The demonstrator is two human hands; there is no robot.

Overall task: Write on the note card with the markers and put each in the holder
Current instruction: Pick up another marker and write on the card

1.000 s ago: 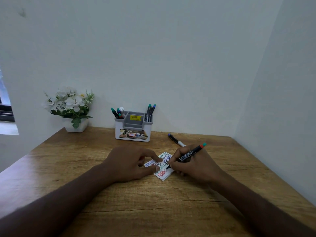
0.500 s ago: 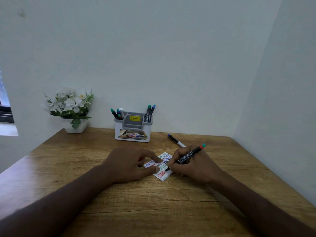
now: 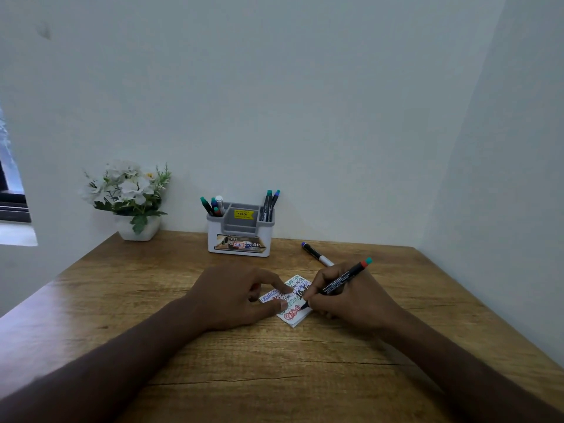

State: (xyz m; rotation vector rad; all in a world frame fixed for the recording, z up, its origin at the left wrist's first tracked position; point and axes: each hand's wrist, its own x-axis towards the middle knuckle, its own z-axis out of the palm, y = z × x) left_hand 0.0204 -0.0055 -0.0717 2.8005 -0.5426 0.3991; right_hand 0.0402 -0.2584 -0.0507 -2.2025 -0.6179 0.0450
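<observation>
Wooden table [image 3: 305,377]. On it: white flower pot [image 3: 139,228] far left, marker holder [image 3: 239,239] far centre, loose blue-capped marker [image 3: 317,254] right of holder, scribbled note card [image 3: 294,314] centre, nearer than the holder.

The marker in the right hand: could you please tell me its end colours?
Teal tip with a red band, on the marker, in the head view.

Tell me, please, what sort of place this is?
Probably a small desk nook in a home or office: a wooden desk set into a plain wall corner, a marker holder and a potted white-flower plant at the back.
</observation>
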